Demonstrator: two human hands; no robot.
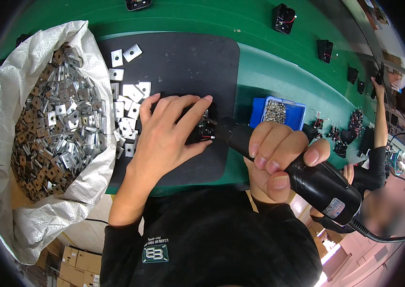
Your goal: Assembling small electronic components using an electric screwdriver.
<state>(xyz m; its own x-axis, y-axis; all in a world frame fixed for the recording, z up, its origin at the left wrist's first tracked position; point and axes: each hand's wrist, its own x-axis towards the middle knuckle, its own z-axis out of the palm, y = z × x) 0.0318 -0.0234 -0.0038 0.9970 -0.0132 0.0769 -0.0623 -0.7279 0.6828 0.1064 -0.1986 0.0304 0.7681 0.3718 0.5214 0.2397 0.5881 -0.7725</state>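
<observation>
My right hand (284,155) is wrapped round a black electric screwdriver (327,189), whose cord trails off to the lower right. Its nose points left, up against a small black housing (201,131) on the dark mat. Over that housing lies my left hand (166,131), fingers and thumb round its sides, holding it down. Much of the housing, and the screwdriver's tip, are hidden. Beside my left hand several flat metal plates with a hole (130,93) lie scattered on the mat. A blue bin of small screws (303,112) stands just beyond my right hand.
A white woven sack (95,191) full of metal plates (64,124) stands at the left. On the green conveyor surface (188,19) behind sit black housings (284,19) with wires. Wired parts (341,134) lie at the right, where another person's arm (380,115) reaches in.
</observation>
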